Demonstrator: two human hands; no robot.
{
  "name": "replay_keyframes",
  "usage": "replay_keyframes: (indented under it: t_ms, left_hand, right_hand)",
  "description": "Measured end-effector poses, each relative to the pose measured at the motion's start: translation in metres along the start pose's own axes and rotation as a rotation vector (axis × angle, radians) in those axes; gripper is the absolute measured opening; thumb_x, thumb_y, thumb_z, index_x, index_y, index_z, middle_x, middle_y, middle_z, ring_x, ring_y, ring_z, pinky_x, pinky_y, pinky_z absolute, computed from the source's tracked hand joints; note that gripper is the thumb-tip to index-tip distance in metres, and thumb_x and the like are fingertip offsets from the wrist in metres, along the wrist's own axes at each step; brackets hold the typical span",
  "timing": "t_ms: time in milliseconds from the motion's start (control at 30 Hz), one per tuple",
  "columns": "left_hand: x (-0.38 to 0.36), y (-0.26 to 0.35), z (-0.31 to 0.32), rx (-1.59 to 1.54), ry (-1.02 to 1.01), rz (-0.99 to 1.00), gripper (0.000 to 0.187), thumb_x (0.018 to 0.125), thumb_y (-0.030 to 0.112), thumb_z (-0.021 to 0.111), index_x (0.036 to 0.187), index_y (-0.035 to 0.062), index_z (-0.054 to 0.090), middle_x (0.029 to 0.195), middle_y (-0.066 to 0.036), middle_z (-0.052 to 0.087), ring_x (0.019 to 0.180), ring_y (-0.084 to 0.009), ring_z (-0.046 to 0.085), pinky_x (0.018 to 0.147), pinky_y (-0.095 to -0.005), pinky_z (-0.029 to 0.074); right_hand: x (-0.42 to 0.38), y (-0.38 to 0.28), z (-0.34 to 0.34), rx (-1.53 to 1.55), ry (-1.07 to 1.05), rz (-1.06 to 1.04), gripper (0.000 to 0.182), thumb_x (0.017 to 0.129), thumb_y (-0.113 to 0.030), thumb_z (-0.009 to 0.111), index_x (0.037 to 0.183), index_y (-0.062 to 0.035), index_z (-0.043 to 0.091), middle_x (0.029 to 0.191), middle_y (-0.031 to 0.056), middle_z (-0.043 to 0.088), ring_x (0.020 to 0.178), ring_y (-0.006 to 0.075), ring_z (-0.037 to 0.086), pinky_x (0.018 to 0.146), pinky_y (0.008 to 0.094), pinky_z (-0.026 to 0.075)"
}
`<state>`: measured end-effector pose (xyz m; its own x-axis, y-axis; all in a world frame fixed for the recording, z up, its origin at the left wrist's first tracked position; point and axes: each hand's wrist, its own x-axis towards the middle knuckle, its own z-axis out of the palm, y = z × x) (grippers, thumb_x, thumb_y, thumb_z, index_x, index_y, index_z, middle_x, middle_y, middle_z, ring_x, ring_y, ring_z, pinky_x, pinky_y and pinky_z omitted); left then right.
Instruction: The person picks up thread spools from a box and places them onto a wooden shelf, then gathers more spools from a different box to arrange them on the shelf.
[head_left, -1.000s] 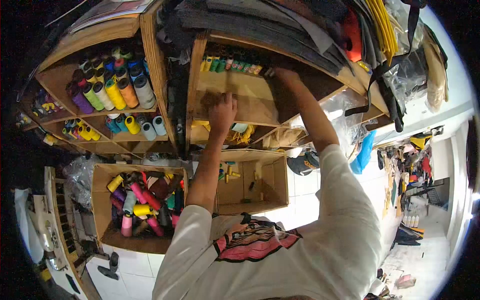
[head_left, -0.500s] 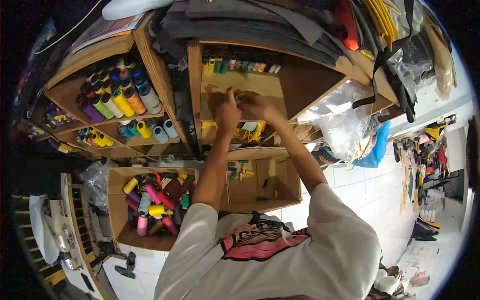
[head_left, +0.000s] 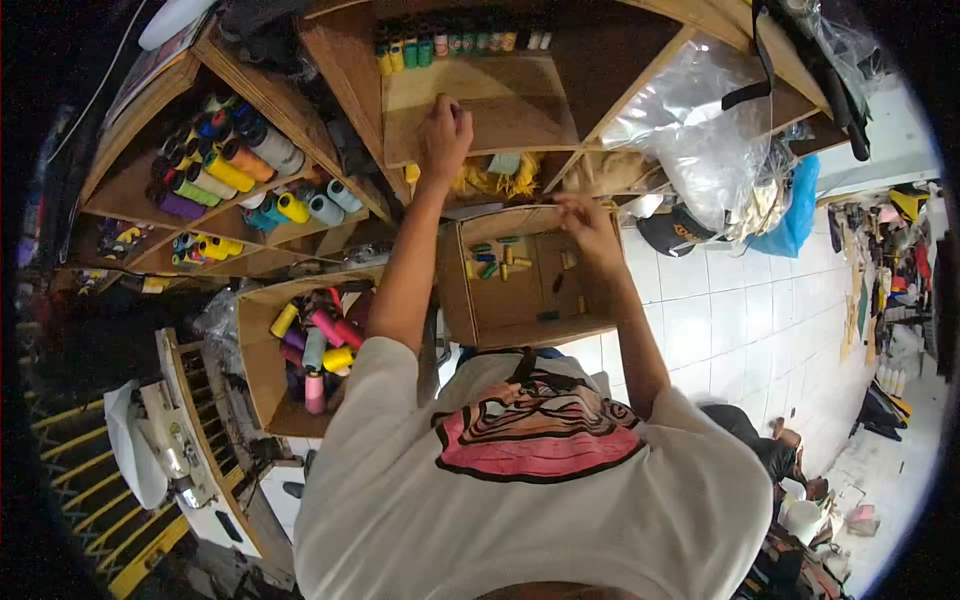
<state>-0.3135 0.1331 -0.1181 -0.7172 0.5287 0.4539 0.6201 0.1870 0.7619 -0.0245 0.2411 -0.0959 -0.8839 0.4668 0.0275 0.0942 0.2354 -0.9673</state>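
My left hand (head_left: pixel 447 138) is raised before the wooden shelf compartment (head_left: pixel 500 95), its fingers curled closed; whatever they may hold is hidden. Along the back of that compartment stands a row of small thread spools (head_left: pixel 455 45) in yellow, green, white and other colours. My right hand (head_left: pixel 590 235) is over the far right side of a cardboard box (head_left: pixel 465 310), its fingers bent and partly apart, with nothing clear between them. Several small green, yellow and dark spools (head_left: pixel 507 262) lie loose on the box's floor.
A second cardboard box (head_left: pixel 258 375) with large thread cones (head_left: pixel 325 340) stands at left. More cones (head_left: pixel 235 165) fill the left shelves. Yellow threads (head_left: pixel 515 178) hang under the compartment. A plastic bag (head_left: pixel 690 130), a cap (head_left: pixel 675 232) and a blue bag (head_left: pixel 795 215) are at right.
The hands were together before the compartment; now they are apart. My right hand has come down and right to the box, while my left stays at the shelf. The view has tilted down.
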Motion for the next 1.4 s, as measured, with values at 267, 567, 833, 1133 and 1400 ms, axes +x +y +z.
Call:
replay_keyframes:
  t_ms: [267,567,833,1133,1400]
  left_hand:
    - [-0.002,0.040,-0.021,-0.220,0.029,-0.288,0.030,0.101,0.028,0.051,0.117,0.0022,0.049,0.080,-0.005,0.043,0.069,-0.0162,0.046,0.065,-0.0352,0.042]
    - [0.034,0.015,-0.035,-0.172,0.180,-0.291,0.031,0.096,0.030,0.061,0.116,0.0065,0.059,0.087,-0.005,0.052,0.079,-0.0175,0.052,0.073,-0.0348,0.046]
    - [0.041,-0.006,-0.021,-0.086,0.150,-0.128,0.033,0.098,0.027,0.057,0.120,0.0026,0.058,0.086,-0.009,0.058,0.074,-0.0200,0.059,0.069,-0.0356,0.049]
    - [0.039,0.000,-0.020,-0.042,0.152,-0.072,0.031,0.099,0.021,0.054,0.126,0.0080,0.059,0.092,-0.011,0.066,0.075,-0.0213,0.061,0.068,-0.0373,0.048]
    - [0.042,0.020,-0.021,-0.238,0.238,-0.303,0.050,0.098,0.035,0.053,0.138,0.0065,0.044,0.091,-0.009,0.061,0.072,-0.0207,0.059,0.069,-0.0381,0.049]
  right_hand:
    - [-0.049,-0.024,0.010,0.115,0.024,0.200,0.023,0.093,0.001,0.052,0.114,-0.0021,0.059,0.093,0.0032,0.062,0.086,0.0115,0.055,0.077,0.0253,0.045]
    - [-0.055,0.009,0.025,0.066,-0.176,0.105,0.022,0.093,0.000,0.050,0.113,-0.0022,0.060,0.091,-0.0006,0.060,0.082,0.0073,0.053,0.072,0.0228,0.044]
    - [0.043,-0.026,0.029,0.071,-0.196,-0.103,0.016,0.094,-0.006,0.055,0.107,-0.0003,0.061,0.089,0.0064,0.060,0.074,0.0148,0.052,0.067,0.0306,0.044]
    - [0.251,-0.020,0.074,-0.302,-0.308,-0.431,0.028,0.093,-0.012,0.058,0.119,-0.0022,0.057,0.107,0.0178,0.062,0.088,0.0273,0.060,0.079,0.0416,0.049]
    - [0.308,0.020,0.096,-0.751,0.067,-0.290,0.042,0.089,-0.035,0.065,0.075,0.0040,0.063,0.056,0.0156,0.056,0.047,0.0276,0.052,0.051,0.0396,0.043]
